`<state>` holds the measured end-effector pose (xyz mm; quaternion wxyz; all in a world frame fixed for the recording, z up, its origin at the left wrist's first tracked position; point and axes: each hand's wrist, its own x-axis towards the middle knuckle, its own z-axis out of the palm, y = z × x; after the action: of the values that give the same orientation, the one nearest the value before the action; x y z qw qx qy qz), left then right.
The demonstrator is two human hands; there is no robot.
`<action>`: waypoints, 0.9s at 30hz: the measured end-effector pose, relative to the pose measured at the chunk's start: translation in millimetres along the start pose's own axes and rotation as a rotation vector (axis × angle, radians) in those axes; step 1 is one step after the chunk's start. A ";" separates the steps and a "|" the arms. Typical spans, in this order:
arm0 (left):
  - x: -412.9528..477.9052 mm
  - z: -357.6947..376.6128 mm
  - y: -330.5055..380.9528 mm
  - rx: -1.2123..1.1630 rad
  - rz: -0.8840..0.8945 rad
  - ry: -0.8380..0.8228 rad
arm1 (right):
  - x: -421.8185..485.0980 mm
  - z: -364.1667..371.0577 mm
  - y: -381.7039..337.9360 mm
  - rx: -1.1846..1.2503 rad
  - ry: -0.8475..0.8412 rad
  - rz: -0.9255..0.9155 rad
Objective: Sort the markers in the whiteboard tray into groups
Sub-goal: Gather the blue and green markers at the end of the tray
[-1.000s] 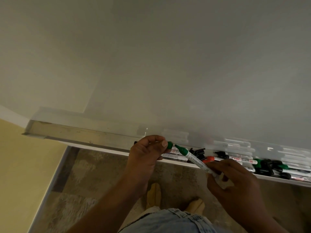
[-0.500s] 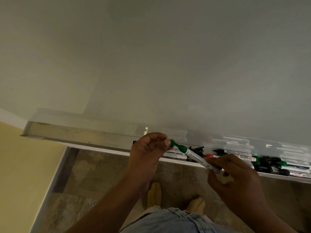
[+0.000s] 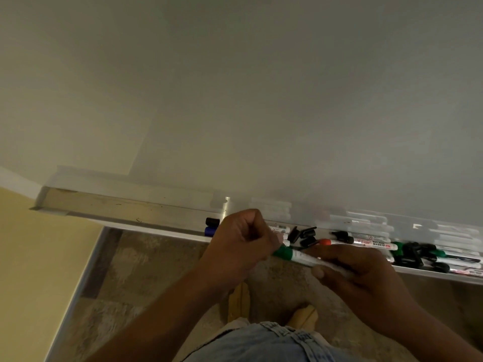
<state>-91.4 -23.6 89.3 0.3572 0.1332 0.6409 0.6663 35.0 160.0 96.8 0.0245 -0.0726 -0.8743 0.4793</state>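
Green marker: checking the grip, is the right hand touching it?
Touching. Head view: the right hand curls round the white barrel of the green marker.

Green marker (image 3: 300,256) gripped by left hand (image 3: 241,244), right hand (image 3: 363,273) — tray (image 3: 117,208) behind

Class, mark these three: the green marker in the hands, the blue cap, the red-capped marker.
green marker (image 3: 303,257): head view, white barrel.
blue cap (image 3: 210,231): head view, its side.
red-capped marker (image 3: 325,242): head view, red cap.

Markers (image 3: 371,242) in tray (image 3: 117,207), loose caps (image 3: 307,232) among them, whiteboard (image 3: 261,100) behind
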 end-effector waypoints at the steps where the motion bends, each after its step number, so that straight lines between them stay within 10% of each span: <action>1: -3.5 2.5 4.6 0.002 -0.017 -0.048 | 1.9 -2.2 -4.6 0.002 -0.057 -0.027; 18: 6.1 24.8 19.1 -0.245 -0.073 -0.143 | 14.0 -11.1 -37.5 0.007 -0.158 -0.112; 27: 12.4 -16.6 -38.6 0.660 0.065 -0.043 | 33.1 27.1 39.2 -0.277 -0.095 -0.021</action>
<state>-98.9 -31.1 46.8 0.2865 0.2763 0.8100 0.4307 3.3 163.1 48.3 -0.0223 -0.0431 -0.9329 0.3568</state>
